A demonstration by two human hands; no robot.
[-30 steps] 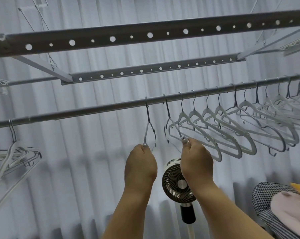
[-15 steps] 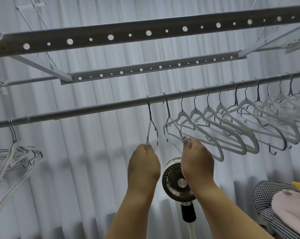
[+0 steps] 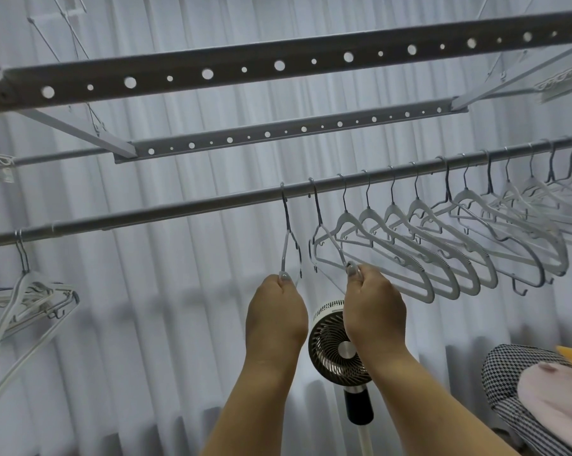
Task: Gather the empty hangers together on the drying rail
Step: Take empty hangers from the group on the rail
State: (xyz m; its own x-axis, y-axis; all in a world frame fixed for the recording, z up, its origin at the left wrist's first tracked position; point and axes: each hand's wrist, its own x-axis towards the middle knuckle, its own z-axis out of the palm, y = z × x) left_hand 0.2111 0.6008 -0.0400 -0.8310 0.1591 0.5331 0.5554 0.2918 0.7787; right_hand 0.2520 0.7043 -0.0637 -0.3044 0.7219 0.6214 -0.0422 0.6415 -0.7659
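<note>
A grey drying rail (image 3: 179,210) runs from lower left to upper right. My left hand (image 3: 276,311) is shut on the bottom of a thin grey hanger (image 3: 286,238), seen edge-on, hooked on the rail. My right hand (image 3: 373,307) is shut on the lower edge of the neighbouring hanger (image 3: 324,248), just to the right. Beyond it, a row of several empty pale grey hangers (image 3: 442,245) hangs along the rail to the far right. A separate bunch of hangers (image 3: 21,311) hangs at the rail's left end.
Two perforated metal bars (image 3: 278,65) cross overhead above the rail. A standing fan (image 3: 335,347) is behind my hands in front of white curtains (image 3: 146,357). Checked and pink clothing (image 3: 541,399) lies at the lower right.
Both hands and the two held hangers have slid slightly to the right along the rail, closing toward the row of hangers.
</note>
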